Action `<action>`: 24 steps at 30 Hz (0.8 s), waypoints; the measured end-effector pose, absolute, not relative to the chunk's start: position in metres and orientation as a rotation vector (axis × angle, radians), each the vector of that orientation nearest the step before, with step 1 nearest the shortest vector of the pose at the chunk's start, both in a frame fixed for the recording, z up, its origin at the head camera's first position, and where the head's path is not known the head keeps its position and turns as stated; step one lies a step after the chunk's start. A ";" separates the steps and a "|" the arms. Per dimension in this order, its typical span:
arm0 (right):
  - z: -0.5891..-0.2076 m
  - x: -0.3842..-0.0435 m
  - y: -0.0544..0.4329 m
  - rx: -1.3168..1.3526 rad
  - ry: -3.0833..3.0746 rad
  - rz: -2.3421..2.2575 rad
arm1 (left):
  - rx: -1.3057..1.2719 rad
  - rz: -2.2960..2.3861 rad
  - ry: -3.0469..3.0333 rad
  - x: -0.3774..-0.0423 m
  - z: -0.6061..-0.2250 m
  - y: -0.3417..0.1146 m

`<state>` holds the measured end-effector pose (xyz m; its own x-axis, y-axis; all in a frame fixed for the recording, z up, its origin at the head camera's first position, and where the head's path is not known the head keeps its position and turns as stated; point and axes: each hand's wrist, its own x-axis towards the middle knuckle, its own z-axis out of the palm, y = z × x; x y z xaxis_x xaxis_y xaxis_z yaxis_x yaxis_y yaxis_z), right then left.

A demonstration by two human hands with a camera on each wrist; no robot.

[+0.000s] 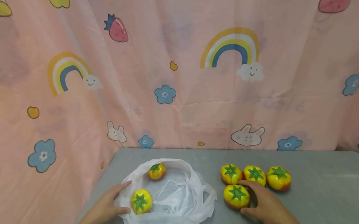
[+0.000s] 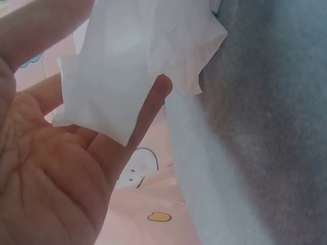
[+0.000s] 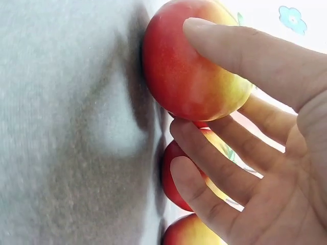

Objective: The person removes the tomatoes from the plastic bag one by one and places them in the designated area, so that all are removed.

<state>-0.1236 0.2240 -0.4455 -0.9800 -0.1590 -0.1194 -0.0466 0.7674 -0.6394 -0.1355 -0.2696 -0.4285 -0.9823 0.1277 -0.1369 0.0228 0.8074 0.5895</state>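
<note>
My right hand (image 1: 264,207) holds a round yellow-and-red toy fruit (image 1: 236,197) with a green star-shaped top, low over the table. In the right wrist view its thumb (image 3: 225,46) presses one side of the fruit, with the fingers on the other. To the left, a white plastic bag (image 1: 202,209) stands with its mouth spread wide. Inside it lie two similar toy fruits, one near the front left (image 1: 141,201) and another at the back (image 1: 156,171). My left hand (image 1: 108,203) rests against the bag's left side, fingers extended and thumb apart, with thin plastic lying over the fingers in the left wrist view.
Three more toy fruits sit in a row behind the held one: a left one (image 1: 231,173), a middle one (image 1: 254,175) and a right one (image 1: 279,178). Everything stands on a grey table (image 1: 331,196). A pink patterned curtain (image 1: 185,119) hangs along its back edge and left side.
</note>
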 end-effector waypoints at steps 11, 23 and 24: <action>-0.444 -0.124 0.226 -0.165 2.804 -0.975 | 0.115 0.939 2.811 -0.135 -0.427 -0.269; -0.420 -0.114 0.221 -0.202 2.941 -0.950 | 0.119 0.948 2.803 -0.134 -0.425 -0.267; -0.416 -0.112 0.219 -0.224 2.965 -0.950 | 0.107 0.944 2.799 -0.133 -0.424 -0.267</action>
